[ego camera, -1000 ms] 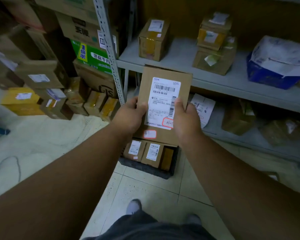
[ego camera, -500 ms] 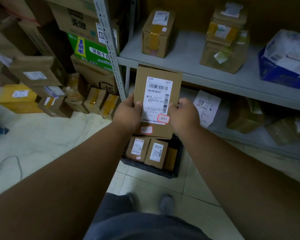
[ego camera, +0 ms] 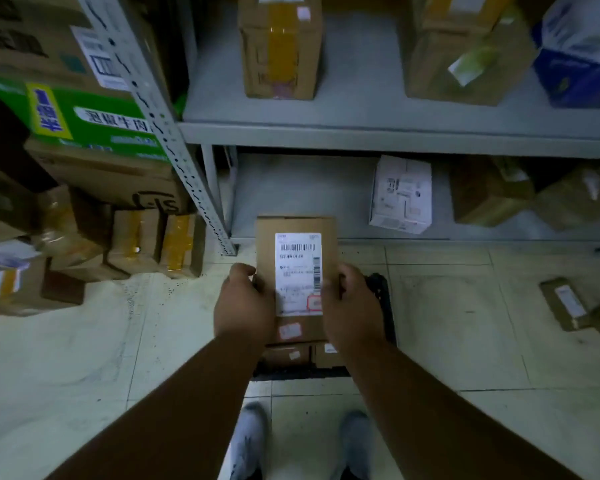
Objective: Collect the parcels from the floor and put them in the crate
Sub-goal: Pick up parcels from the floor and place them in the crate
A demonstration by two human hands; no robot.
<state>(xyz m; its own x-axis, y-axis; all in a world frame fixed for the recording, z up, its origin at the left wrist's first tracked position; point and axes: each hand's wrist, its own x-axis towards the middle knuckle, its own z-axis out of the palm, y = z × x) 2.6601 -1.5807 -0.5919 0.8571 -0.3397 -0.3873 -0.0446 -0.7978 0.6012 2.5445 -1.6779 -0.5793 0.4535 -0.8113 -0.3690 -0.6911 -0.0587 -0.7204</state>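
A flat brown cardboard parcel (ego camera: 297,226) with a white barcode label is held over the black crate (ego camera: 383,306). My left hand (ego camera: 245,306) grips its left edge and my right hand (ego camera: 350,306) grips its right edge, thumbs on top. The crate sits on the tiled floor just ahead of my feet, mostly hidden by the parcel and my arms. Small brown parcels (ego camera: 286,355) lie inside it. Another labelled brown parcel (ego camera: 565,303) lies on the floor at the right.
A grey metal shelf unit (ego camera: 361,133) with boxes stands straight ahead, its upright post (ego camera: 174,147) left of the crate. Stacked cartons (ego camera: 94,174) and small taped boxes (ego camera: 153,244) crowd the left. A white box (ego camera: 400,194) sits on the bottom shelf.
The parcel has come down and away from the camera, from chest height to just above the crate. My view has tilted down, so both of my shoes show.
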